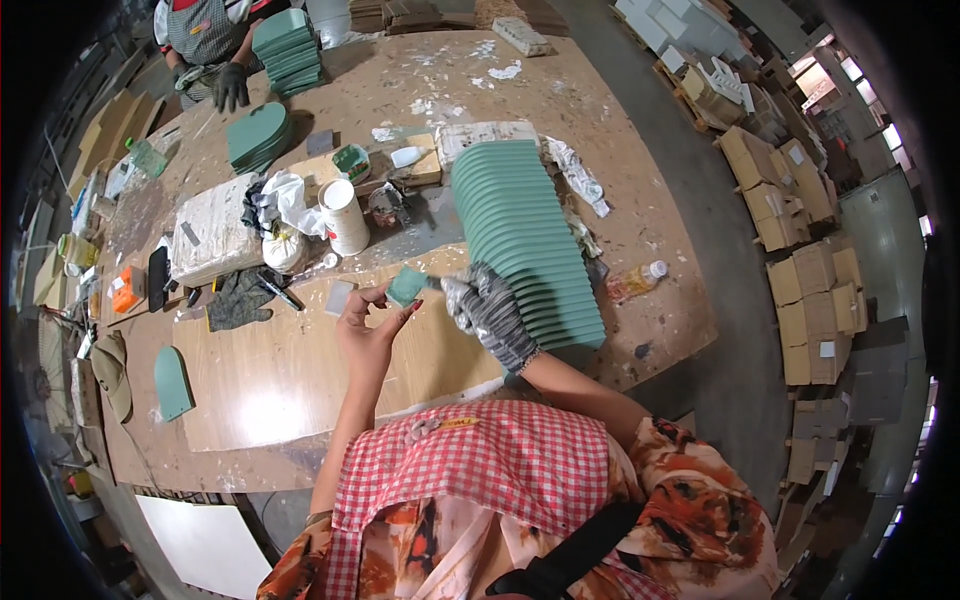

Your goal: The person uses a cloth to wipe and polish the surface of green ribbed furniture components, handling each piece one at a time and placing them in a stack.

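My bare left hand (366, 328) pinches a small green square piece (406, 285) between thumb and fingers, above a light wooden board (300, 365). My right hand (487, 312), in a grey knit glove with pale smears, is closed. A thin dark end of something (434, 283) sticks out of it toward the green square; its kind is hidden by the fingers. By my left fingers lies a small grey square (340, 297). A long leaning row of green round-ended panels (530, 240) stands just beyond and right of my right hand.
One green panel (173, 383) lies at left. A white tub (344, 218), a knit glove (240, 299), a marker (282, 291) and a wrapped block (212, 230) sit beyond the board. A clear bottle (637, 281) lies at right. A co-worker's gloved hand (231, 87) is near stacked green panels (287, 55).
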{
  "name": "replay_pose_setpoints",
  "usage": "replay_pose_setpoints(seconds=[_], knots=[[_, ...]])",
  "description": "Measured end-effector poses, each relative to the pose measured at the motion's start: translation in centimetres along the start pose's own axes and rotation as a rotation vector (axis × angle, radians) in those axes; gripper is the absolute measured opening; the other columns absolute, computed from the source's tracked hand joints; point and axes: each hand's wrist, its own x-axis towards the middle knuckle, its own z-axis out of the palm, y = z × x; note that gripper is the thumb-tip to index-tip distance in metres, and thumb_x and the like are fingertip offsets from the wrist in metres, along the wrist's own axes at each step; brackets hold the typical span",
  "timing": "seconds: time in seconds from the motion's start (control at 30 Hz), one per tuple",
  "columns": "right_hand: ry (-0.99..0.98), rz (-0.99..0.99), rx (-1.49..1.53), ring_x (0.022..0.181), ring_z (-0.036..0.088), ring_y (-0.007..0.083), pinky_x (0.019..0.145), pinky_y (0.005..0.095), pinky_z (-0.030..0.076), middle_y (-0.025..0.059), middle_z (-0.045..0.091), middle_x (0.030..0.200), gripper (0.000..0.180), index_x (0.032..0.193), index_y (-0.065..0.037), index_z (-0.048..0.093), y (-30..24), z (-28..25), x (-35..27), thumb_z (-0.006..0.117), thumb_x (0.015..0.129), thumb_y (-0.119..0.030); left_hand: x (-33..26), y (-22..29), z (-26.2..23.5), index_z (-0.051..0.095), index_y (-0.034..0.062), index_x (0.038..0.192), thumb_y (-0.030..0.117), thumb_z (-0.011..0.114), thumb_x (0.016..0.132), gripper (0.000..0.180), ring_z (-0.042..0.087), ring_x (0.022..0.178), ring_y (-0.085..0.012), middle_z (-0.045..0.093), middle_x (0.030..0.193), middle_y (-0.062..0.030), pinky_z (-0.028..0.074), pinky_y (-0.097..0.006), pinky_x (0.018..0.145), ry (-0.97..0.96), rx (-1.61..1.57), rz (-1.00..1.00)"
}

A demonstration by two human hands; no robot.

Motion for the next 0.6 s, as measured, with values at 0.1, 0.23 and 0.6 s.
replay_pose_setpoints(seconds=[0.1,0.23,0.6], knots=[[0.038,-0.059,0.041,0.047,0.043,0.0039,0.041,0.0205,0.035,-0.0020,0.053,0.065,0.014,0.089,-0.007,0.053,-0.5,0.2,0.6,0.061,0.096,-0.017,-0.1,-0.2,0.1,0.068,0.0017,0.095,0.006,0.084,0.071,0.028,0.051,0.081,-0.0094,0.061,0.086,0.0006,0.037,-0.025,0.073,0.003,-0.105,-0.006],[-0.082,-0.005,-0.054,0.049,0.045,0.0044,0.041,0.0209,0.036,-0.0018,0.052,0.066,0.015,0.089,-0.007,0.051,0.2,0.7,-0.1,0.061,0.096,-0.017,0.0,0.6,0.1,0.068,0.0022,0.094,0.005,0.083,0.072,0.027,0.052,0.081,-0.0094,0.062,0.086,0.0006,0.037,-0.024,0.073,-0.005,-0.008,0.032],[-0.200,-0.650,-0.418,0.079,0.052,0.0134,0.076,0.0269,0.046,0.0038,0.050,0.084,0.009,0.092,-0.003,0.053,2.3,-0.4,-0.9,0.060,0.091,0.003,0.2,-0.4,-0.4,0.068,-0.0003,0.098,0.006,0.084,0.073,0.031,0.054,0.082,-0.0106,0.063,0.087,-0.0006,0.041,-0.025,0.076,-0.037,-0.147,-0.084]])
